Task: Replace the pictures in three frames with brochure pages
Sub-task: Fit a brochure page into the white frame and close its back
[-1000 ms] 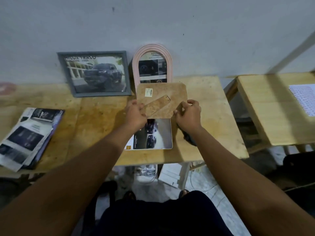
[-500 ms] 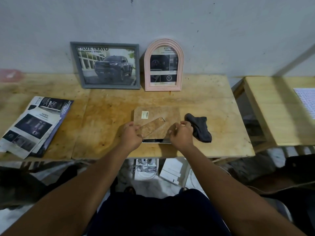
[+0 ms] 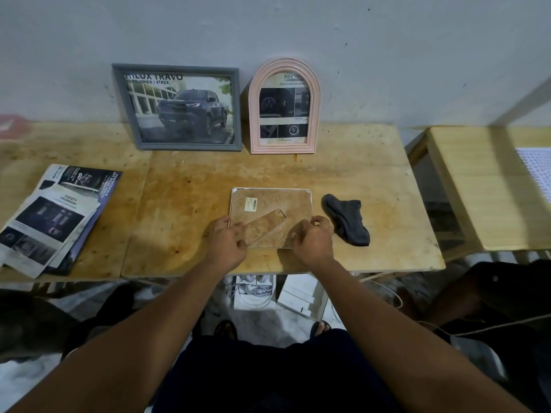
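- Brown backing board faces up. The white frame lies face down on the bench between the hands, probably so the back can be closed over the new page.
- Left hand grips the frame's near left corner, thumb across the folded stand leg. It likely steadies the frame.
- Right hand sits at the near right edge with fingers curled. Cannot tell whether it pinches a tab or only presses.
- Grey frame and pink arched frame lean on the wall, well beyond the hands. Both show brochure pages, so I judge them finished.
- Brochure stack lies far to the left of the left hand.
- Dark cloth lies just right of the right hand.
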